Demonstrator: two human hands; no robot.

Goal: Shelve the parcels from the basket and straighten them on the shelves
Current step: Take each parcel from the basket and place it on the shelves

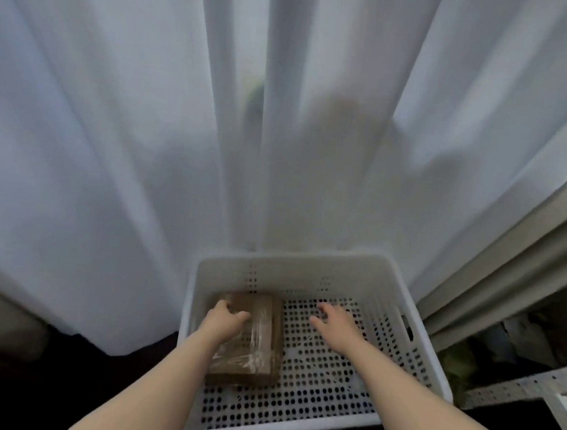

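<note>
1. Parcel (252, 341): one brown, tape-wrapped box lies flat on the perforated floor of the white basket (305, 260), toward its left side.
2. Left hand (224, 322): its fingers curl over the parcel's far left corner, gripping it.
3. Right hand (336, 324): fingers spread and relaxed above the basket floor, holding nothing.
4. White curtain (147, 119) hangs behind; metal shelf (516, 386) stands at right.

We look from head height steeply down into the basket (287, 276) close below, curtain (113, 116) just ahead.
</note>
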